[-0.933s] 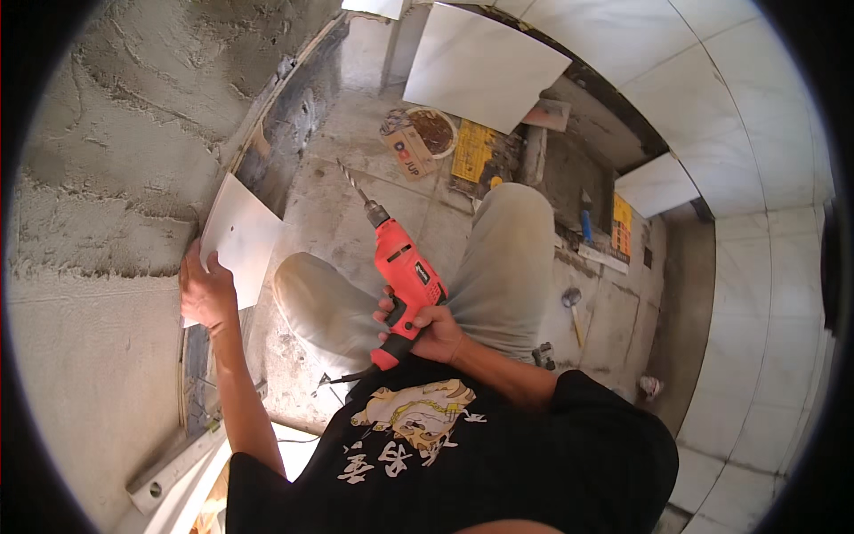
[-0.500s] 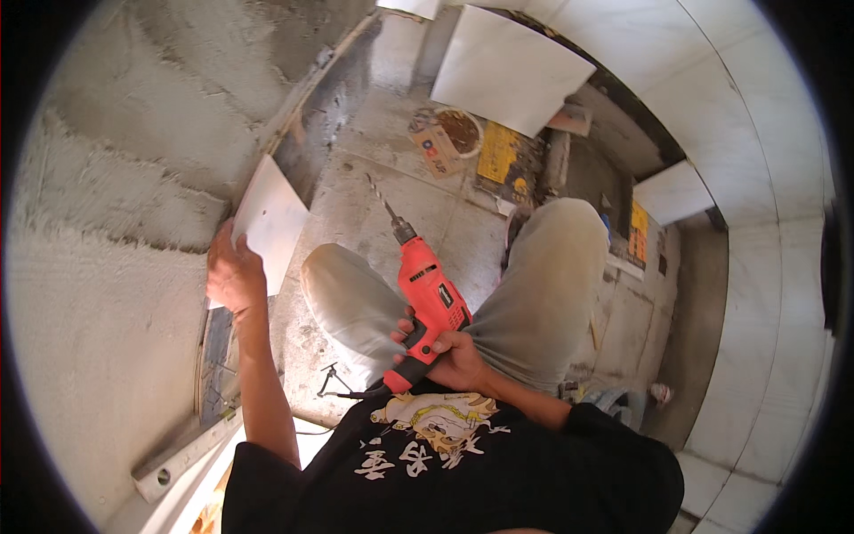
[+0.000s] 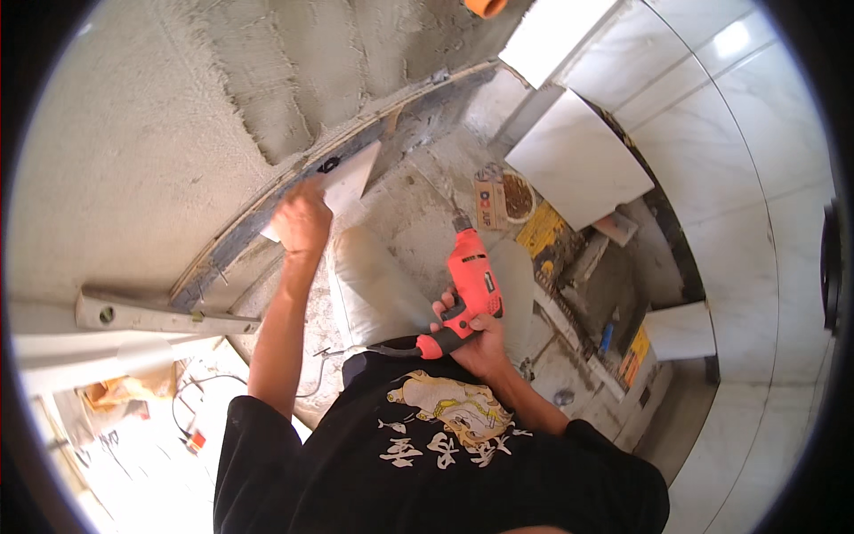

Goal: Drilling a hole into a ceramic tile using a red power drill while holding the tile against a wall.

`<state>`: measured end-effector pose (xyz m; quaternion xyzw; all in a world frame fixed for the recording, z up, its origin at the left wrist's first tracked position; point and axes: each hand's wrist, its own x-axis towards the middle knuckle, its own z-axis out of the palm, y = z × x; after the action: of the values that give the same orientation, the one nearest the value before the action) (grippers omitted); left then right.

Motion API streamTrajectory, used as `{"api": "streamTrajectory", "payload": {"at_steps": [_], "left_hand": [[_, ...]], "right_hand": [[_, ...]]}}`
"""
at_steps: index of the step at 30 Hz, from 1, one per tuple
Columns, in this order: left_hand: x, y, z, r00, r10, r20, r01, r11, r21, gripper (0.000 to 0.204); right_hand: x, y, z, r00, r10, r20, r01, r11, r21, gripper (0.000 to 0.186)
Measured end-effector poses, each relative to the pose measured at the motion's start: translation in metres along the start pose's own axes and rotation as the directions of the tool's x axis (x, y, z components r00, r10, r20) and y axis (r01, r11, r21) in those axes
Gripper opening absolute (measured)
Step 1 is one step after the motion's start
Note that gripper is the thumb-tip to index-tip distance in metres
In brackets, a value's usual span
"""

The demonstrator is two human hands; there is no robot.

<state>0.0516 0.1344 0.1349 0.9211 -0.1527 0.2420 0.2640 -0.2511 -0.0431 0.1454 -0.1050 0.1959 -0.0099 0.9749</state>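
Note:
My right hand [image 3: 483,343] is wrapped round the grip of a red and black power drill [image 3: 473,267]. The drill points away from me over my knees, and its bit is blurred. A cord runs from its handle to the left. At the foot of the left wall, my left hand [image 3: 302,216] is closed at a piece of white tile [image 3: 356,175]. The tile stands against the dark strip along the wall base; my hand covers its middle, and its fingertips are hidden. A small dark thing [image 3: 329,165] shows at the tile's upper edge.
A long spirit level [image 3: 169,315] lies at the left. Ahead are a small cardboard box [image 3: 488,206], a bucket with brown contents [image 3: 519,199] and a large white tile [image 3: 578,160]. A yellow and black bag [image 3: 541,231] lies right of my knees. Wet mortar [image 3: 338,62] coats the far left wall.
The view has turned left, so the room appears swung round. My left hand and the tile now stand nearer the wall-base strip, with less tile face showing. The drill stays in my right hand.

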Motion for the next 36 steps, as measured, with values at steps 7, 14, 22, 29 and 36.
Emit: {"api": "streamTrajectory", "payload": {"at_steps": [7, 14, 22, 29, 36], "left_hand": [[-0.053, 0.051, -0.020, 0.983, -0.174, 0.058, 0.177, 0.983, -0.056, 0.016], [-0.073, 0.067, -0.034, 0.951, -0.240, 0.192, 0.269, 0.953, -0.140, 0.019], [-0.114, 0.070, -0.031, 0.904, -0.233, 0.359, 0.341, 0.899, -0.275, 0.023], [-0.122, 0.073, -0.031, 0.921, -0.178, 0.347, 0.291, 0.905, -0.310, 0.022], [-0.119, 0.070, -0.035, 0.929, -0.170, 0.328, 0.270, 0.918, -0.290, 0.022]], "right_hand": [[-0.023, -0.033, -0.002, 1.000, -0.015, -0.010, 0.014, 1.000, -0.007, 0.069], [-0.027, -0.044, -0.017, 0.994, -0.011, -0.113, 0.006, 0.999, -0.042, 0.070], [-0.027, -0.029, -0.029, 0.986, -0.032, -0.161, 0.030, 0.999, -0.013, 0.075], [-0.026, -0.016, -0.035, 0.976, -0.026, -0.218, 0.021, 0.999, -0.026, 0.074], [-0.020, -0.018, -0.036, 0.997, 0.021, -0.070, -0.021, 1.000, -0.001, 0.073]]}}
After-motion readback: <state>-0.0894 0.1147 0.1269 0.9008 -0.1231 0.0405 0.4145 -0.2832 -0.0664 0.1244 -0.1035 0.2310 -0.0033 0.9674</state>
